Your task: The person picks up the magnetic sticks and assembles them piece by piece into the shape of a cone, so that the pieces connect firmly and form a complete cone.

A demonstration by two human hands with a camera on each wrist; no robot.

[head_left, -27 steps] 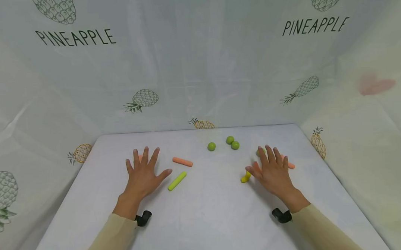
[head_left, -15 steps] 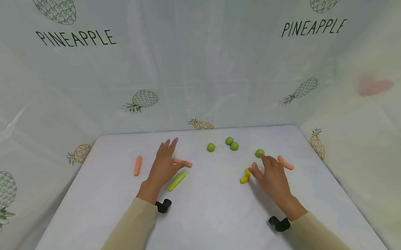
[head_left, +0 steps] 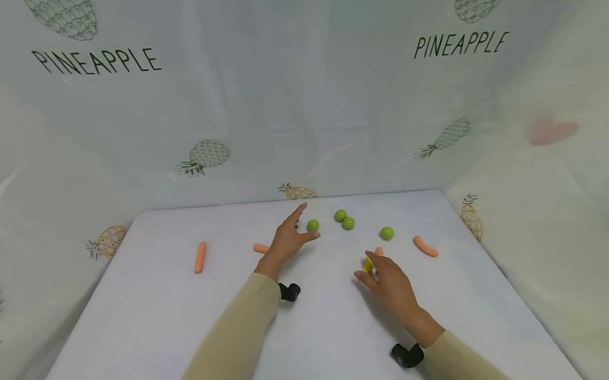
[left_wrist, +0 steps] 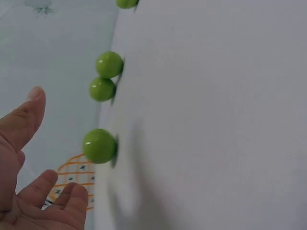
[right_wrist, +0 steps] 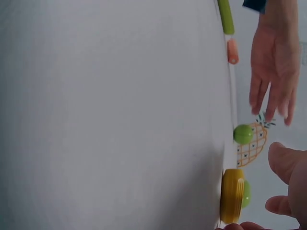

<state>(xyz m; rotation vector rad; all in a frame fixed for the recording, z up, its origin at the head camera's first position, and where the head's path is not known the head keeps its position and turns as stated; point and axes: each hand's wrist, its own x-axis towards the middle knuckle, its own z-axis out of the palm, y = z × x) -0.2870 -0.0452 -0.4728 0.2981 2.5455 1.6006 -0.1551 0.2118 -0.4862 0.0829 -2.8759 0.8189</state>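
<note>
My left hand (head_left: 288,240) is spread with its thumb apart from the fingers, just left of a small glossy green ball (head_left: 313,225). In the left wrist view that ball (left_wrist: 100,146) lies beyond the fingertips, apart from them. My right hand (head_left: 392,285) hovers over a yellow curved piece (head_left: 368,265), perhaps a toy banana, which it partly hides. Thumb and fingers are apart around it in the right wrist view, where the yellow piece (right_wrist: 232,195) looks ridged. Whether a fingertip touches it, I cannot tell. An orange stick (head_left: 380,251) peeks out behind the right fingers.
Two touching green balls (head_left: 344,219) and another green ball (head_left: 386,233) lie farther back. Orange sticks are at the left (head_left: 200,257), behind the left wrist (head_left: 260,248) and at the right (head_left: 425,246). A yellow-green stick (right_wrist: 225,17) shows only in the right wrist view.
My left hand has swept right and forward, past the orange and yellow-green sticks, to the nearest green ball. My right hand has moved slightly left and nearer, its fingers bending toward the yellow piece.
</note>
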